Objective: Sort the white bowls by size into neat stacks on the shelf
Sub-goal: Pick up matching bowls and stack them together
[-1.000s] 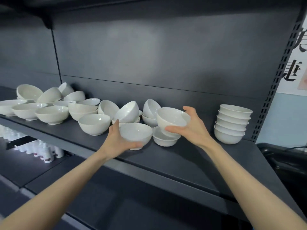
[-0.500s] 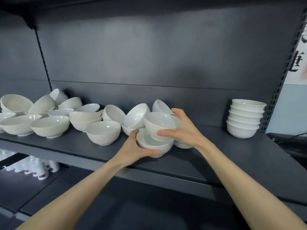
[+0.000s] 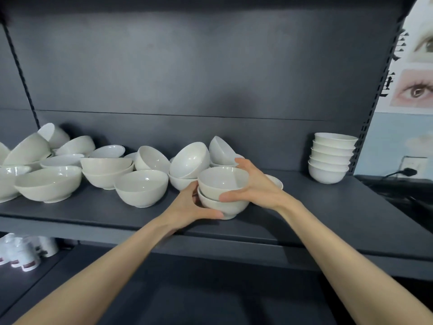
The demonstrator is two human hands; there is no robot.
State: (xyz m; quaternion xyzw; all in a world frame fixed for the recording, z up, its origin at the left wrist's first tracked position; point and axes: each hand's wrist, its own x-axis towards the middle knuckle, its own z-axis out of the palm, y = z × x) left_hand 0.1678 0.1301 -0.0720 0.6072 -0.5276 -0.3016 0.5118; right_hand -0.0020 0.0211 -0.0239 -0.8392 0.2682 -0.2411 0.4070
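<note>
The left hand (image 3: 187, 205) clasped the lower bowl (image 3: 225, 208), the right hand (image 3: 255, 188) the upper bowl (image 3: 222, 180) nested in it; a careless nudge might have toppled the tilted bowls (image 3: 189, 160) just behind.

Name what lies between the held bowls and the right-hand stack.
Head view: one bowl peeks from behind the right hand; beyond it, bare shelf up to the stack.

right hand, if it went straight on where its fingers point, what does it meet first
The right hand grips the upper bowl; pushed on leftward it would probably meet the tilted bowl beside it first, though depth is unclear.
</note>
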